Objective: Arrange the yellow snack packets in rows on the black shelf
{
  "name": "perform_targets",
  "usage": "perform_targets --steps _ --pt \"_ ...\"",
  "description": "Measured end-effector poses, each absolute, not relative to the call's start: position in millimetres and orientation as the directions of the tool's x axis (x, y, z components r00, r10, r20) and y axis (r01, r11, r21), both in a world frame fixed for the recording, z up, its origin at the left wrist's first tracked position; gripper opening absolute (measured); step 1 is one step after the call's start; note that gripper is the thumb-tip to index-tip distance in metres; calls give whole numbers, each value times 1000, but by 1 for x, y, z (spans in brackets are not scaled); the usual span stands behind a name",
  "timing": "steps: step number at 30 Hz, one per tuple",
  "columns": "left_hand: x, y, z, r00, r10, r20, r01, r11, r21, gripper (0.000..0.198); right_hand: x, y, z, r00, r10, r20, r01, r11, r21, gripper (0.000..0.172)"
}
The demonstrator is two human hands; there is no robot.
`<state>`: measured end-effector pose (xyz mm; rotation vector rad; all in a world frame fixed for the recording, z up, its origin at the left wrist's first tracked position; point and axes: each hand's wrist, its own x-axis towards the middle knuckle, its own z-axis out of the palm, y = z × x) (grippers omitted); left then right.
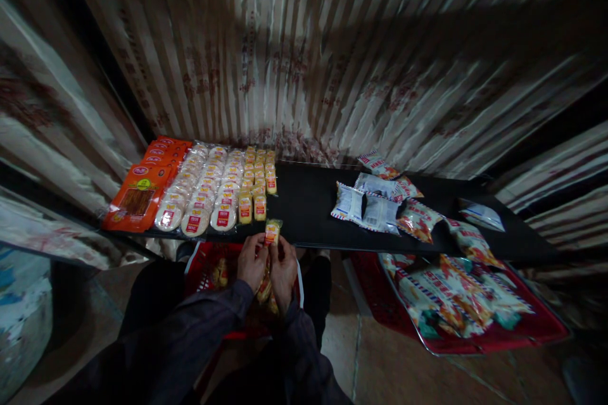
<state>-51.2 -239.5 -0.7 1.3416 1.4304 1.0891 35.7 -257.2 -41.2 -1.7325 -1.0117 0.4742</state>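
Between my two hands is a small yellow snack packet (272,232) with a red label, held upright at the front edge of the black shelf (308,202). My left hand (253,261) pinches it from the left. My right hand (284,269) grips it from the other side. Both hands are above a red basket (197,271), where more yellow packets (220,273) lie loose. Just beyond my hands stand rows of the same yellow packets (259,207). Round white crackers in clear wrappers (223,217) overlap in rows to their left.
Orange snack bags (137,199) overlap at the shelf's left end. White and red chip bags (418,220) lie scattered on the right part. Below, a second red basket (527,335) holds several more bags (456,294). A pleated printed curtain (294,63) hangs behind the shelf.
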Motion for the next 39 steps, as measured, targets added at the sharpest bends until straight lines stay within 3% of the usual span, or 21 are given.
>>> perform_targets --steps 16,24,39 --pt "-36 -216 12 -19 999 -50 242 53 969 32 55 -227 -21 549 818 172 505 -160 -848 64" --pt "-26 -205 11 -20 999 -28 209 31 978 32 65 -204 -23 515 835 193 593 -184 -784 52" --pt "-14 -194 7 18 998 -66 186 61 981 35 69 -180 -28 562 812 156 510 -192 -838 37"
